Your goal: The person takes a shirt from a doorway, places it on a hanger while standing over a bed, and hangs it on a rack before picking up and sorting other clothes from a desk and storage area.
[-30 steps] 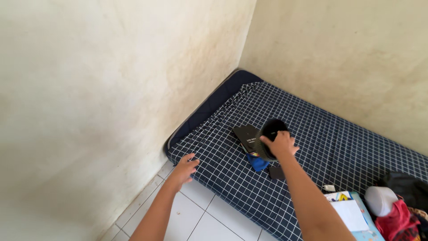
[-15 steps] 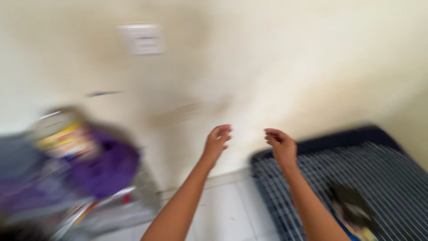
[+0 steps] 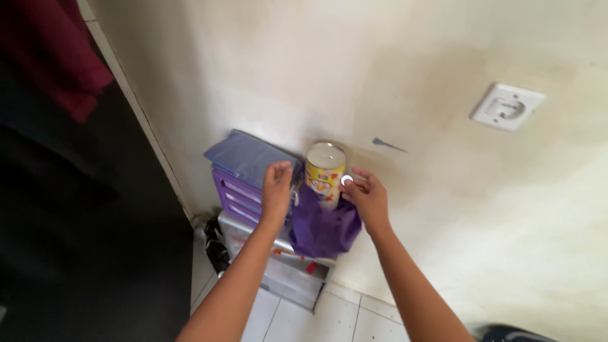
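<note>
Having swung from the mattress, both spread hands, left hand at nine o'clock and right hand at three, are closing around the yellow canister, possibly toppling it off the purple drawer unit.

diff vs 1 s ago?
View swung from the checked mattress to a purple drawer unit by the wall. The right hand let go of the black thing it held there; both hands now reach for the yellow can and purple cloth. The left hand remains empty.
</note>
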